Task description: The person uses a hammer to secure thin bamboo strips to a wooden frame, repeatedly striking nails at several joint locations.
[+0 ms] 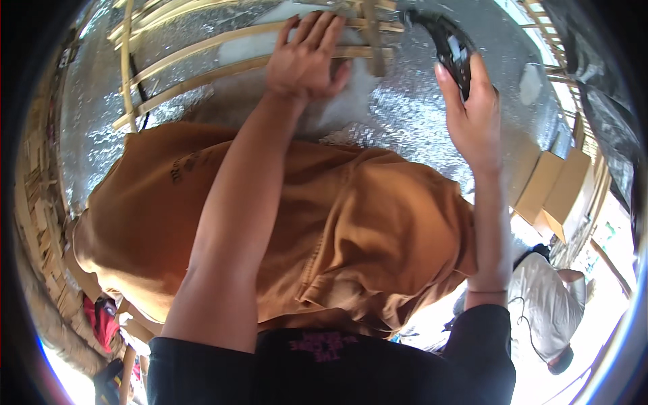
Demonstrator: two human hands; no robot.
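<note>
My left hand (304,57) reaches to the far side with its fingers stretched out, over pale wooden slats (229,67). It holds nothing that I can see. In my right hand (474,121) is a glossy black curved tool (451,46), gripped at its near end. The tool's hooked far end points up and to the left, above the silvery, crinkled sheet (415,111); its exact kind is unclear. Nearer to me, a rumpled orange-brown garment (385,223) with dark print lies spread beneath my forearms.
An opened cardboard box (553,185) stands at the right. Beyond it hangs black plastic sheeting (607,101). A person in pale clothing (548,304) is at the lower right. Woven slat walling (44,223) runs along the left, with a red item (101,324) below.
</note>
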